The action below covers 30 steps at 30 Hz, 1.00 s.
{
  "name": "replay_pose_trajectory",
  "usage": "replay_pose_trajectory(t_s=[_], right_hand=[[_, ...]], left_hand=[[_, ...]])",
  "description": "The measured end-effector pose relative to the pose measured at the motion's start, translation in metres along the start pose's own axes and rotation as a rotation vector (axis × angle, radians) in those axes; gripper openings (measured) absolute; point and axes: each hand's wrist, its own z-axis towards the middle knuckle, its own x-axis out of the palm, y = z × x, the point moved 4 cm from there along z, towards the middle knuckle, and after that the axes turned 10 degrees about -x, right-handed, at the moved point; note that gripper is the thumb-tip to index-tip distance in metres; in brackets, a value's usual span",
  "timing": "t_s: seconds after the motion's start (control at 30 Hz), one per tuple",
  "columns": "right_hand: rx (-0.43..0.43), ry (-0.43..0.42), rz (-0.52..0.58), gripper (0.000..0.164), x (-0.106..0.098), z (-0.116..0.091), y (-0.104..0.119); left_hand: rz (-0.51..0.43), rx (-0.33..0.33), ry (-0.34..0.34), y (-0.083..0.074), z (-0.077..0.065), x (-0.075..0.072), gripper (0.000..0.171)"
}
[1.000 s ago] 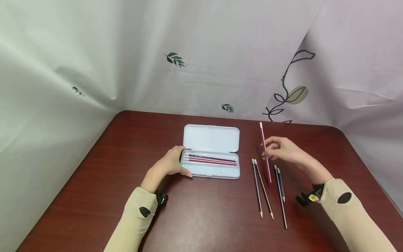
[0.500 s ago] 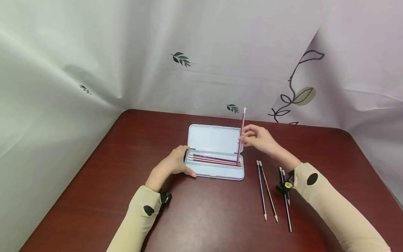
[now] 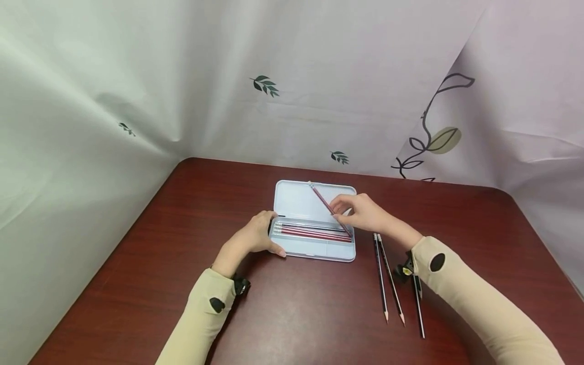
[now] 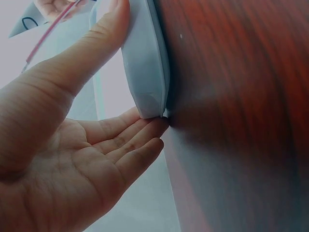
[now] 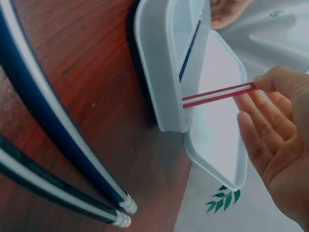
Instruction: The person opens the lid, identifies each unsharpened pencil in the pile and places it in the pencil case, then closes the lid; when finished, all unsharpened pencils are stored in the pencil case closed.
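Note:
A pale blue pencil case [image 3: 296, 247] lies with its lid [image 3: 296, 197] tipped back, and several red and dark pencils [image 3: 312, 233] lie side by side in its rear compartment. My left hand [image 3: 256, 234] holds the case's left end, thumb at the front and fingers at the back; in the left wrist view the thumb [image 4: 104, 34] presses along its side. Between thumb and fingers, my right hand [image 3: 365, 213] pinches a red pencil [image 3: 321, 198]. That pencil slants over the lid, eraser end up and left, lower end inside the case's right end [image 5: 161, 96].
To the right of the case, two dark striped pencils [image 3: 382, 284] lie with tips toward me. Another dark pencil [image 3: 419, 314] lies farther right, partly hidden under the right wrist's camera [image 3: 403, 272]. A pale curtain [image 3: 296, 126] hangs behind the table's back edge.
My right hand has carried the red pencil left from the loose pencils to the case, and the pencil has tipped from nearly upright to slanting left. The left hand stays on the case.

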Motion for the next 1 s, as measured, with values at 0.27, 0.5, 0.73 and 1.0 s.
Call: replay_pose_trajectory(t_s=[0.27, 0.5, 0.73, 1.0], right_hand=[[-0.056, 0.166, -0.200, 0.019, 0.021, 0.005, 0.007], [-0.137, 0.232, -0.401, 0.012, 0.039, 0.005, 0.015], [-0.124, 0.264, -0.458, 0.009, 0.040, 0.004, 0.023], [-0.028, 0.251, -0.439, 0.029, 0.023, -0.015, 0.029]], left_hand=[[-0.004, -0.007, 0.008, -0.001, 0.000, 0.001, 0.098], [0.000, -0.024, 0.017, -0.004, -0.001, 0.004, 0.097], [-0.002, -0.018, 0.006, -0.003, -0.001, 0.003, 0.097], [-0.006, -0.033, 0.014, 0.000, -0.001, 0.002, 0.097]])
